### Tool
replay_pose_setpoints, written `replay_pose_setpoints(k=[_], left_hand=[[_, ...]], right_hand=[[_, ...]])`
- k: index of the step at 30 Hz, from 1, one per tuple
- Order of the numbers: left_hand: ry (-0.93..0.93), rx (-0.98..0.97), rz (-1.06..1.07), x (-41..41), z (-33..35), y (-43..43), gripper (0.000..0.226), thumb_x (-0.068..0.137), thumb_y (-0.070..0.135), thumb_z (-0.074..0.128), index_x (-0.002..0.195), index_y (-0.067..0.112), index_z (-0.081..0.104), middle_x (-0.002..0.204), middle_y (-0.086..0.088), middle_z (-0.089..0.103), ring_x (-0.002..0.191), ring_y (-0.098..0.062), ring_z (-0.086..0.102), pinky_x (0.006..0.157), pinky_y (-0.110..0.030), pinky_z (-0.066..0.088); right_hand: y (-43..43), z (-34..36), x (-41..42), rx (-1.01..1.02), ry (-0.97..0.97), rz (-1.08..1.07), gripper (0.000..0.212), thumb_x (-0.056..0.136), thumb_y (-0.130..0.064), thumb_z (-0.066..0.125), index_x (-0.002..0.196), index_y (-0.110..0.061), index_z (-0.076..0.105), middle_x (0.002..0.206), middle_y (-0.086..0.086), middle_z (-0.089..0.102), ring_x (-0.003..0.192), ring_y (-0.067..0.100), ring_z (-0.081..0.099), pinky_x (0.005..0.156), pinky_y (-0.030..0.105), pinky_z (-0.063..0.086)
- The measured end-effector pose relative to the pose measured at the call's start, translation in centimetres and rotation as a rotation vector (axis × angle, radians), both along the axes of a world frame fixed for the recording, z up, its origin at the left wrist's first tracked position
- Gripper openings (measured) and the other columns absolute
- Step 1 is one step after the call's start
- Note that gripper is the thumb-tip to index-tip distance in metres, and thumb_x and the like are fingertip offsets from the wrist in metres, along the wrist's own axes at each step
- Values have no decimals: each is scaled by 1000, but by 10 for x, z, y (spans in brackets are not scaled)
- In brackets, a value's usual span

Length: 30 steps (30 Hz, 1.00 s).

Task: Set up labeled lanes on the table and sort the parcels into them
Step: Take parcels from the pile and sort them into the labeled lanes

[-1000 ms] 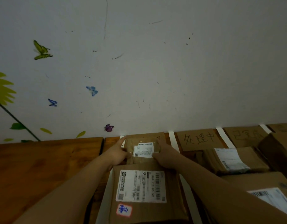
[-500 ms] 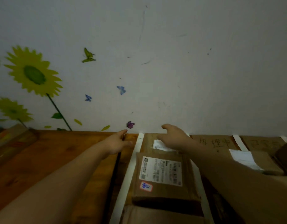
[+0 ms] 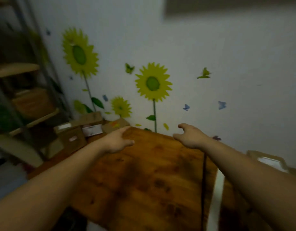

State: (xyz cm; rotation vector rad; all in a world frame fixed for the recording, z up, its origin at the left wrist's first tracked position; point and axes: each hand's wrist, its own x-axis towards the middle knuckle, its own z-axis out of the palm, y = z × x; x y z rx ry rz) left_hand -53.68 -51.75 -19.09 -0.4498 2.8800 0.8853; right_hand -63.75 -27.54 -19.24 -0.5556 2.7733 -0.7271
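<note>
Left hand [image 3: 119, 141], fingers straight, and right hand [image 3: 189, 137], fingers loosely curled, hover empty over the wooden surface [image 3: 144, 180]. Parcels [image 3: 73, 135] pile off its far-left corner. Another parcel [image 3: 269, 161] lies right of the white tape strip [image 3: 217, 194]. Its label is too blurred to read.

Sunflower stickers [image 3: 153, 83] on wall [image 3: 210, 39]; butterfly stickers [image 3: 222, 105]; shelf rack [image 3: 15, 69] left

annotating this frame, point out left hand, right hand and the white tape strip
left hand [image 3: 116, 141], head view, its back
right hand [image 3: 191, 138], head view, its back
white tape strip [image 3: 216, 195], head view, mid-length
</note>
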Motion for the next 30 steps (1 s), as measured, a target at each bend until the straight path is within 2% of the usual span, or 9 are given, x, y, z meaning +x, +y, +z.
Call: replay_pose_setpoints(k=[2,3,6,11,17,20,22,25,30], left_hand=[[-23,-1,68,28,3,-46,72,90,36,59,149,26,19,145,-14,41,102,-26,61,71,-20,46],[-33,-1,103,40,2,-69,72,90,38,59,149,26,19,146,-14,39,110,-26,57,73,-17,43],[-25,49,209,62,-3,-132,74,87,40,61,148,29,21,153,-8,28,136,-26,33,104,-24,33],[-34,138,332,63,-19,-190,71,89,36,60,148,27,23,151,-6,30,135,-24,35,106,-30,31],[-1,174,304,5,-20,-235,65,91,24,59,147,22,26,144,-3,42,128,-20,43,97,-24,33],[-9,169,293,-36,-25,-258,67,88,29,62,147,25,29,144,-1,43,126,-19,45,104,-30,36],[-28,159,274,-65,-32,-268,63,90,28,61,145,25,30,142,0,44,122,-17,46,94,-26,39],[-52,170,201,-109,-49,-275,55,92,23,58,142,20,35,130,3,47,109,-13,48,80,-21,40],[-142,112,37,-188,-83,-293,67,92,30,57,148,15,23,152,-5,29,136,-22,33,103,-26,30]], right_hand=[[-49,3,14,1,-9,50,66,93,-41,54,147,-14,29,151,10,35,127,27,46,100,33,38],[-72,3,19,14,-11,79,65,93,-40,53,148,-14,29,151,10,35,127,27,46,100,32,39],[-132,2,24,46,-6,143,65,92,-42,54,147,-16,30,151,11,34,133,27,39,103,31,35],[-203,-12,11,60,-12,217,62,92,-41,56,145,-19,34,147,9,40,130,26,43,100,29,37],[-263,-40,-44,7,-56,225,56,91,-43,55,141,-25,39,143,6,44,123,24,48,91,26,39],[-285,-53,-73,-22,-116,210,55,91,-41,56,142,-27,39,144,6,43,113,21,52,82,22,37],[-294,-60,-88,-37,-119,197,51,92,-38,55,140,-27,41,142,5,44,117,21,50,79,18,36],[-304,-75,-109,-25,-126,173,45,92,-36,55,135,-27,46,131,3,54,102,15,53,61,16,36],[-325,-103,-147,-53,-161,62,48,90,-38,58,135,-25,46,124,4,57,90,13,56,71,24,43]])
